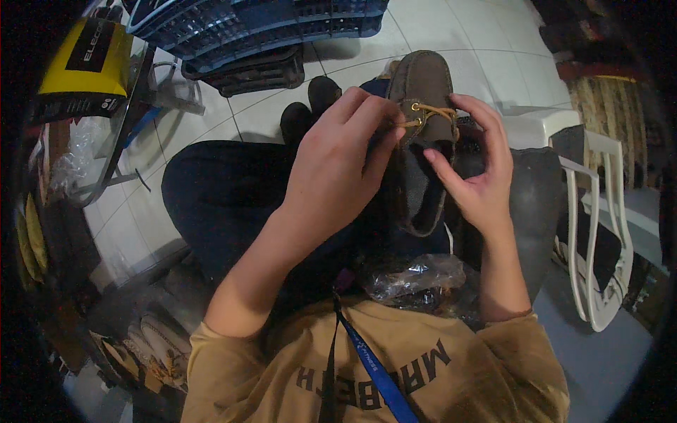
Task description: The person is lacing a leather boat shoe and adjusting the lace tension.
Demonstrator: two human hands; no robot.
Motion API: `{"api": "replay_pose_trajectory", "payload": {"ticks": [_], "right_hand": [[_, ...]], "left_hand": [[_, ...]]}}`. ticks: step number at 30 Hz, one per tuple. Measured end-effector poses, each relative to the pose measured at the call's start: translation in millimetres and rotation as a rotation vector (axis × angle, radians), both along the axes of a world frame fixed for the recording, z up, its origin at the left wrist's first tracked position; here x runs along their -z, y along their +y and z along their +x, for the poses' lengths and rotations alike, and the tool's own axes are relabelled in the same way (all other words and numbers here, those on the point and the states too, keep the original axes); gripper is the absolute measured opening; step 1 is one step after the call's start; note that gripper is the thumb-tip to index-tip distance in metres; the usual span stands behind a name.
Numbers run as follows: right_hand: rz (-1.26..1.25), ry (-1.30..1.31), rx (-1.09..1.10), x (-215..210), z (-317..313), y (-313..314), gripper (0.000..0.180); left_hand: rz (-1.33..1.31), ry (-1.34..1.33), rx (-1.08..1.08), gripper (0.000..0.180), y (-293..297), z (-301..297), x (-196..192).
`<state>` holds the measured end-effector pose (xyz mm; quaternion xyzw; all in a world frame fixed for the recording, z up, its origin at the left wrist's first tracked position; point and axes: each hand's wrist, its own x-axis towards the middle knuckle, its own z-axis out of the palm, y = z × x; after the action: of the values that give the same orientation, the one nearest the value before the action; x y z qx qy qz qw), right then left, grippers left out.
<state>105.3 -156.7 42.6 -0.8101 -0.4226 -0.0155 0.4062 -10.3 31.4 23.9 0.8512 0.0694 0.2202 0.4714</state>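
Now, in the head view, the left hand (pixel 335 151) is pinched on the yellow lace (pixel 438 111) of a brown shoe (pixel 422 79), which is over the legs (pixel 226 187). The right hand (pixel 486 166) is at the shoe's right edge, thumb and fingers apart; its grip I cannot tell.

A blue perforated basket (pixel 282 28) and a black crate (pixel 261 74) are located at the far side. A yellow-and-black box (pixel 109 49) is positioned far left; a white plastic frame (pixel 598 321), right.
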Motion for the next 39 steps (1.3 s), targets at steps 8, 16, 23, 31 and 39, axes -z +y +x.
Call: {"api": "replay_pose_trajectory", "payload": {"ticks": [8,16,23,31,39], "right_hand": [[0.136,0.177,0.097,5.1,2.9,-24.5,0.045],[0.172,0.355,0.116,1.1,-1.2,-17.3,0.011],[0.077,0.476,0.099,-4.4,7.2,-23.5,0.017],[0.159,0.959,0.104,-32.6,7.2,-12.2,0.021],[-0.133,0.138,-0.035,-32.8,18.7,-16.0,0.018]], "left_hand": [[-0.005,0.13,0.042,0.024,9.9,-4.9,-0.5],[-0.044,-0.106,0.062,0.024,2.2,18.9,-2.8],[-0.017,-0.141,0.229,0.028,-3.6,28.9,2.6],[-0.005,-0.147,0.222,0.027,-3.5,28.2,4.3],[-0.034,-0.138,0.225,0.027,-3.2,27.6,2.7]]}}
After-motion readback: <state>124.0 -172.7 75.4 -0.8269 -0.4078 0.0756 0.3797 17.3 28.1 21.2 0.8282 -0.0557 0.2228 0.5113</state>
